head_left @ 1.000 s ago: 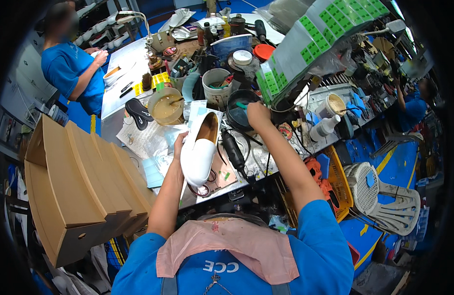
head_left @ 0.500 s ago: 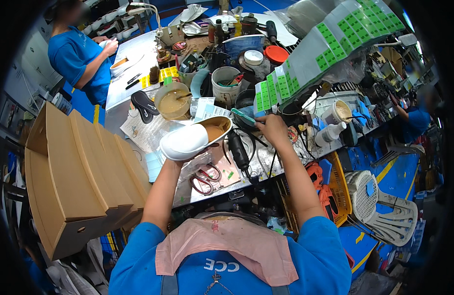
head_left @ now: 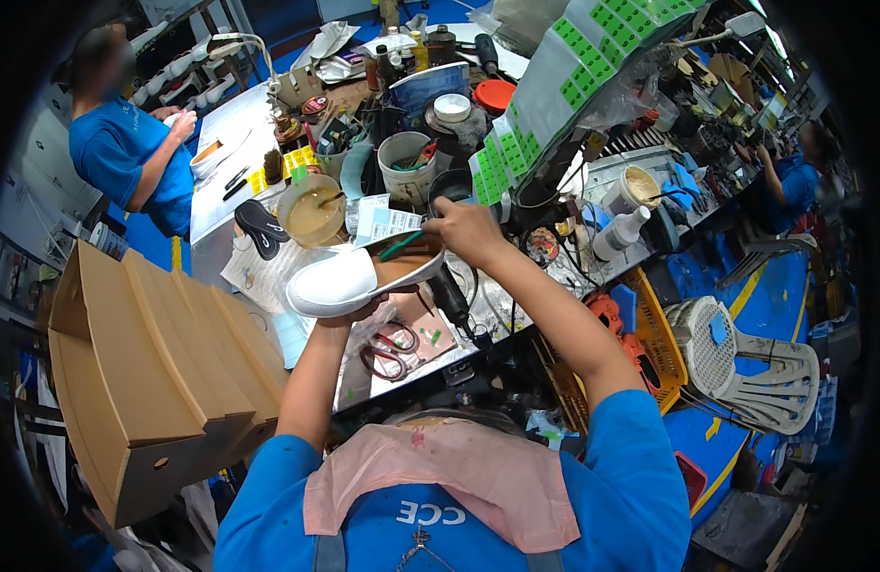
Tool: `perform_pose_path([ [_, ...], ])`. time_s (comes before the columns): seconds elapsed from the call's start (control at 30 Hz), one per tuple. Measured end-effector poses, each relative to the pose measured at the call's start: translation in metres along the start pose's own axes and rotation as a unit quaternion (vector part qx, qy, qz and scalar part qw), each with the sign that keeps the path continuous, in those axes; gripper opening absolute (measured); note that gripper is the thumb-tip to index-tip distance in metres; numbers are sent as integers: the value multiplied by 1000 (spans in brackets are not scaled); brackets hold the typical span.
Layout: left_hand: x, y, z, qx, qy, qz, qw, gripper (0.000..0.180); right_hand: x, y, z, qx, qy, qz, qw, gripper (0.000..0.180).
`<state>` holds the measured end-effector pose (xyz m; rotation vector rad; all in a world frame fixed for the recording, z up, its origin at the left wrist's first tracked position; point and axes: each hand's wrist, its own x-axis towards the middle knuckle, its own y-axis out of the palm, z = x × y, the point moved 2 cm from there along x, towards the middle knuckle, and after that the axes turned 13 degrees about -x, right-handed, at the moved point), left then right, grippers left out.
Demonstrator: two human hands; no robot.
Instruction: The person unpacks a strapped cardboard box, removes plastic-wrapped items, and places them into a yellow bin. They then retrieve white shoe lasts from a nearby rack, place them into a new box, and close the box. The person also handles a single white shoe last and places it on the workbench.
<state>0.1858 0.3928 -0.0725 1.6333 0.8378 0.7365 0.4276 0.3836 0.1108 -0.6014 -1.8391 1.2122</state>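
A white slip-on shoe [head_left: 331,284] with a tan inside lies across my left hand [head_left: 357,313]; the fingers wrap round it from beneath, mostly hidden by the shoe. Its toe points left and its opening faces up. My right hand [head_left: 467,232] is closed on a slim green tool [head_left: 400,246], whose far end reaches into the shoe's opening. What kind of tool it is I cannot make out. Below the shoe, red-handled scissors [head_left: 390,351] rest on the bench. A dark cylindrical tool with a cord [head_left: 448,297] lies beside the heel.
Behind the shoe stand a tub of cloudy tan liquid [head_left: 306,225] and a white bucket [head_left: 406,181]. Strips of green labels [head_left: 509,164] hang at the right. A cardboard box [head_left: 159,353] is at my left, a plastic chair [head_left: 702,341] at right. Two co-workers are farther off.
My right hand has moved left to the shoe, bringing the green tool from beyond the heel into the opening. The shoe remains in my left hand. The view has shifted slightly.
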Motion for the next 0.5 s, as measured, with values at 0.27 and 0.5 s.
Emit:
perform_pose_path([
  [0.27, -7, 30, 10, 99, -28, 22, 994, 67, -2, -20, 3, -93, 9, 40, 995, 12],
  [0.5, -18, 70, 14, 778, 183, 84, 596, 69, 16, 1, -11, -103, -58, 29, 993, 20],
])
